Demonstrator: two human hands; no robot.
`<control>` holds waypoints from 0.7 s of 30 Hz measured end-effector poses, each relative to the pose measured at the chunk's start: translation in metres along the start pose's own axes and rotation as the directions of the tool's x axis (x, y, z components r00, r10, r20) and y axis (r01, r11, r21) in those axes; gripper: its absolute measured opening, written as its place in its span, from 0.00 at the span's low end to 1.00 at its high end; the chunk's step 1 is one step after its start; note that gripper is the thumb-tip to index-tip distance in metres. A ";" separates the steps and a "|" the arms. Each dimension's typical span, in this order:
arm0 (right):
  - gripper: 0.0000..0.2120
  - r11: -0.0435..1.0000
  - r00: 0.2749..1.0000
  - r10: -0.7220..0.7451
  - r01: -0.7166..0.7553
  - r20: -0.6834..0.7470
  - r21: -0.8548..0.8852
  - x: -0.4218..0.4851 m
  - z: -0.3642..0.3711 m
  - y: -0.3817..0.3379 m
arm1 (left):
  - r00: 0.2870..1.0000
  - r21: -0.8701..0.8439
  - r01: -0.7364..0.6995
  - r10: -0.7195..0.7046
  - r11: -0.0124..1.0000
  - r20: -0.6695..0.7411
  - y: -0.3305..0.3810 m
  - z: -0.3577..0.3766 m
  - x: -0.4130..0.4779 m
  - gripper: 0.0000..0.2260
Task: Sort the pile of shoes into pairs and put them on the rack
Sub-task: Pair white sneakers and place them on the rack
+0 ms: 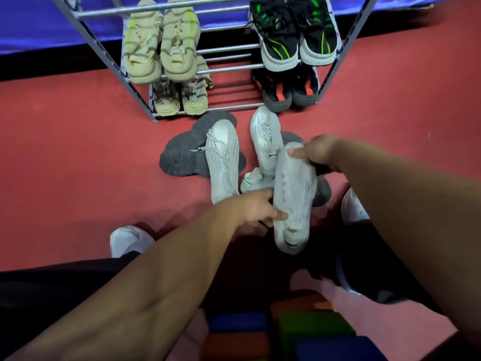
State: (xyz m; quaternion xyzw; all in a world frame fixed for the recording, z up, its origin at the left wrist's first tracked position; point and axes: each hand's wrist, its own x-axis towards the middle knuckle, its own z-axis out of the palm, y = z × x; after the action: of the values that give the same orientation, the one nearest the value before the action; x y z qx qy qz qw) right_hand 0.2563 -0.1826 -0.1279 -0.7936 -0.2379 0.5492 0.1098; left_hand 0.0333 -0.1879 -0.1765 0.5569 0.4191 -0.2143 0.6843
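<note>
Both hands hold one white shoe (294, 194), sole side facing up, above the pile. My left hand (256, 208) grips its near end and my right hand (316, 155) pinches its far end. Under and beside it lie a white knit shoe (222, 160), another white shoe (265, 138) and a small white shoe with green marks (253, 179), on top of dark grey shoes turned sole up (182, 155). The metal rack (229, 67) stands beyond the pile. It carries two beige pairs (161, 45) on the left and two black pairs (294, 35) on the right.
The floor is red carpet (78, 152). My own white shoes show at lower left (128, 241) and at right (352, 205). Coloured blocks (286, 332) lie at the bottom edge. A blue surface (39, 24) runs behind the rack.
</note>
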 end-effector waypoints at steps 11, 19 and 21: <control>0.10 0.888 0.940 -0.304 0.338 -0.155 0.312 -0.004 0.007 -0.043 | 0.953 -0.307 -0.219 0.134 0.926 -0.273 0.036 -0.062 -0.022 0.10; 0.28 0.904 0.957 -0.240 0.282 -0.164 0.322 0.010 0.024 -0.034 | 0.913 -0.356 -0.245 0.091 0.902 -0.398 0.027 -0.069 -0.015 0.12; 0.24 0.927 0.940 -0.250 0.302 -0.232 0.224 0.009 0.025 -0.036 | 0.902 -0.367 -0.265 0.094 0.892 -0.422 0.031 -0.068 -0.013 0.17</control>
State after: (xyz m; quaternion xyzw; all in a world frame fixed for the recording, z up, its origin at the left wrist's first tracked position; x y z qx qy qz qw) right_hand 0.2266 -0.1495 -0.1290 -0.7822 -0.2623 0.4718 0.3111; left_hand 0.0270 -0.1173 -0.1491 0.4668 0.5295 0.0615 0.7057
